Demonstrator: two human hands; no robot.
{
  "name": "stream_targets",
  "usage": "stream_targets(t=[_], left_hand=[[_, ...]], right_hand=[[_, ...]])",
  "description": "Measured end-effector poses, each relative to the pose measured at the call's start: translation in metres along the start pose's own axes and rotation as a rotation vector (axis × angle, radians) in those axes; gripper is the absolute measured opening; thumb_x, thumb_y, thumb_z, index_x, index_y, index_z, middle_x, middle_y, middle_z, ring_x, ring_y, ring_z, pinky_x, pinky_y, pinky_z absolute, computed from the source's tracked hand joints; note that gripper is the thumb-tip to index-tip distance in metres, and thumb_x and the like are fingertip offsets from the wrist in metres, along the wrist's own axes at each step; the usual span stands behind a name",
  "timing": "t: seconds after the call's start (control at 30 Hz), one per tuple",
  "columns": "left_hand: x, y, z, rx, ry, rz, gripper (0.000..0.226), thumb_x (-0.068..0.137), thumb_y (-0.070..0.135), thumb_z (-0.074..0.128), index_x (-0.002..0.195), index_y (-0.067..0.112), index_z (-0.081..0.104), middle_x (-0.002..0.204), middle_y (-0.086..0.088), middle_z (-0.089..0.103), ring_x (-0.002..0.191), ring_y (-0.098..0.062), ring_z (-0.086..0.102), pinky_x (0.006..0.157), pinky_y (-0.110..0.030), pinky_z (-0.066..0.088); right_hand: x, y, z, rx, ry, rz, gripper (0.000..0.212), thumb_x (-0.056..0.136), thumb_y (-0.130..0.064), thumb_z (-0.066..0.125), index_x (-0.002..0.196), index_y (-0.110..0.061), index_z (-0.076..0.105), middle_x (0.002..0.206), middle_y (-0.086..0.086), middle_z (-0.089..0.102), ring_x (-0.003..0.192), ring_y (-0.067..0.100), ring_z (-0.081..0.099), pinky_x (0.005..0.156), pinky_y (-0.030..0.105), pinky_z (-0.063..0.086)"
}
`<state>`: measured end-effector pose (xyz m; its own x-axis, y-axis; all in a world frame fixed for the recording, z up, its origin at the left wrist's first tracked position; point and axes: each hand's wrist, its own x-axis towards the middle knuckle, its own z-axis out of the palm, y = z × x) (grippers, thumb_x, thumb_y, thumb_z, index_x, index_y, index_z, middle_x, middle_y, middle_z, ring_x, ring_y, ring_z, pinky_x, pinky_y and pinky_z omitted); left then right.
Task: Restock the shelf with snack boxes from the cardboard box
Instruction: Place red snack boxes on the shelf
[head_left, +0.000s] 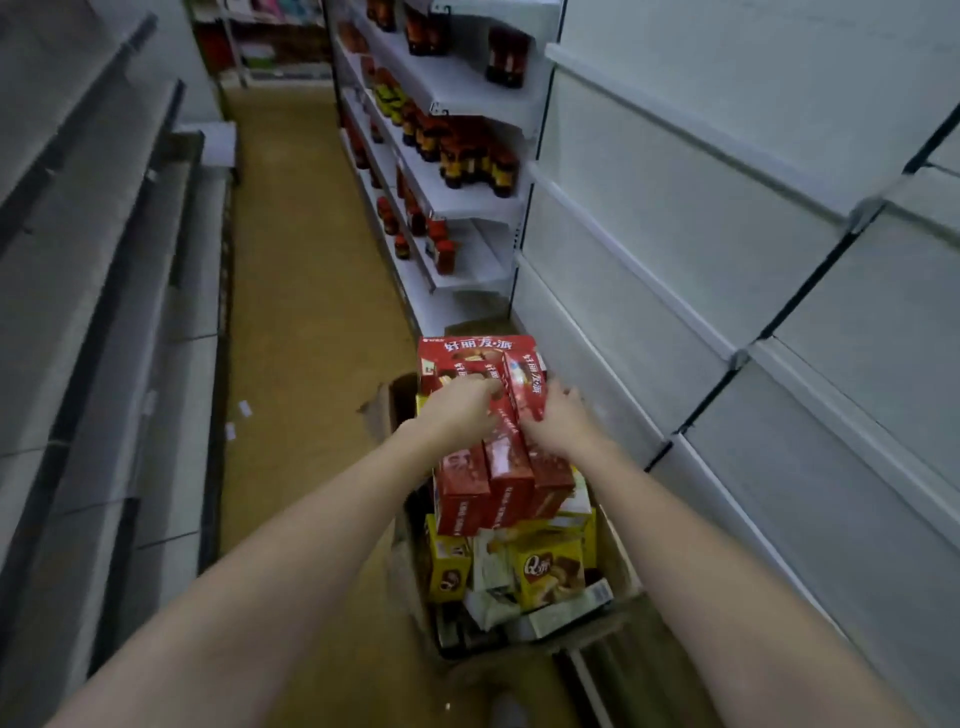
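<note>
An open cardboard box (395, 415) stands on the aisle floor, packed with red snack boxes (480, 353) on top and yellow snack boxes (550, 571) at its near end. My left hand (460, 402) lies over the left side of a cluster of three upright red boxes (506, 467), fingers curled onto them. My right hand (558, 415) grips the right side of the same cluster, fingers wrapped over the rightmost box. Bare white shelves (727, 291) run along the right.
Further down the right side a shelf unit (457, 202) holds dark bottles with red and yellow labels. Grey shelving (104, 291) lines the left of the aisle. Tan floor (291, 291) runs between them, with small paper scraps (244, 409) near the left shelf.
</note>
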<state>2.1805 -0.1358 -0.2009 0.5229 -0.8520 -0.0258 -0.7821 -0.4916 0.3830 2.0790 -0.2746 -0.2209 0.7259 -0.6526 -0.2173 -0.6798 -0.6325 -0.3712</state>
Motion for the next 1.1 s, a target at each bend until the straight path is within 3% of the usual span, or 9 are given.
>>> stream_targets(t=[0.1,0.23,0.37,0.53,0.7,0.83,0.97,1.03,1.1], left_hand=[[0.011,0.011,0.01,0.047,-0.01,-0.047,0.023,0.085,0.021,0.059,0.107,0.013,0.059,0.105,-0.007,0.058,0.099,-0.029,0.057,0.075,-0.04,0.051],[0.018,0.019,0.024,0.134,-0.005,-0.123,0.023,0.087,0.025,0.059,0.106,0.011,0.059,0.107,-0.011,0.058,0.103,-0.031,0.055,0.078,-0.04,0.047],[0.021,0.025,0.037,0.142,-0.015,-0.195,0.024,0.086,0.021,0.058,0.109,0.013,0.061,0.112,-0.011,0.061,0.108,-0.032,0.053,0.081,-0.038,0.042],[0.02,0.044,0.034,0.002,-0.001,-0.306,0.008,0.086,0.01,0.053,0.093,0.013,0.057,0.104,-0.012,0.06,0.099,-0.031,0.057,0.069,-0.031,0.035],[0.011,0.055,0.022,0.034,0.045,-0.371,0.037,0.086,0.016,0.056,0.123,0.01,0.058,0.122,-0.011,0.059,0.112,-0.03,0.057,0.085,-0.04,0.05],[0.001,0.065,-0.009,0.066,0.164,-0.345,0.05,0.088,0.017,0.058,0.137,0.017,0.049,0.13,-0.007,0.054,0.12,-0.028,0.053,0.092,-0.043,0.05],[-0.022,0.079,-0.058,0.12,0.286,-0.304,0.07,0.086,0.025,0.07,0.147,0.025,0.035,0.141,-0.002,0.045,0.126,-0.026,0.049,0.097,-0.042,0.049],[-0.042,0.087,-0.086,0.195,0.335,-0.282,0.083,0.082,0.025,0.075,0.151,0.026,0.028,0.149,-0.002,0.038,0.132,-0.027,0.043,0.102,-0.043,0.046],[-0.066,0.091,-0.113,0.324,0.344,-0.278,0.092,0.079,0.028,0.079,0.153,0.027,0.025,0.154,-0.002,0.033,0.136,-0.03,0.037,0.108,-0.046,0.04]], right_hand=[[0.014,0.007,0.001,0.089,-0.053,-0.019,0.073,0.087,-0.049,0.062,0.135,-0.003,0.034,0.132,0.025,0.051,0.118,0.042,0.053,0.094,0.045,0.049],[0.029,0.011,0.007,0.155,-0.116,-0.008,0.093,0.082,-0.051,0.074,0.141,0.004,0.028,0.135,0.023,0.053,0.122,0.04,0.055,0.09,0.041,0.048],[0.034,0.011,0.001,0.129,-0.121,-0.064,0.087,0.083,-0.05,0.075,0.14,0.004,0.036,0.137,0.022,0.051,0.125,0.038,0.053,0.092,0.038,0.047],[0.039,0.022,-0.02,0.095,-0.09,-0.081,0.083,0.077,-0.051,0.076,0.137,-0.006,0.043,0.132,0.015,0.058,0.12,0.036,0.058,0.09,0.041,0.05],[0.034,0.025,-0.063,0.041,-0.053,-0.141,0.068,0.075,-0.049,0.077,0.125,-0.01,0.054,0.124,0.013,0.064,0.112,0.034,0.062,0.089,0.039,0.052],[0.017,0.012,-0.099,-0.013,-0.055,-0.292,0.052,0.069,-0.046,0.079,0.104,-0.017,0.055,0.113,0.012,0.066,0.103,0.034,0.063,0.087,0.043,0.055],[-0.015,-0.012,-0.138,-0.154,0.0,-0.421,0.044,0.07,-0.043,0.076,0.097,-0.019,0.051,0.101,0.008,0.062,0.099,0.031,0.063,0.079,0.037,0.053],[-0.036,-0.028,-0.158,-0.21,0.014,-0.473,0.048,0.069,-0.045,0.076,0.101,-0.018,0.052,0.098,0.005,0.059,0.094,0.029,0.061,0.075,0.035,0.05],[-0.059,-0.048,-0.174,-0.241,-0.003,-0.538,0.063,0.062,-0.051,0.075,0.111,-0.021,0.051,0.102,0.002,0.057,0.098,0.028,0.06,0.082,0.038,0.052]])
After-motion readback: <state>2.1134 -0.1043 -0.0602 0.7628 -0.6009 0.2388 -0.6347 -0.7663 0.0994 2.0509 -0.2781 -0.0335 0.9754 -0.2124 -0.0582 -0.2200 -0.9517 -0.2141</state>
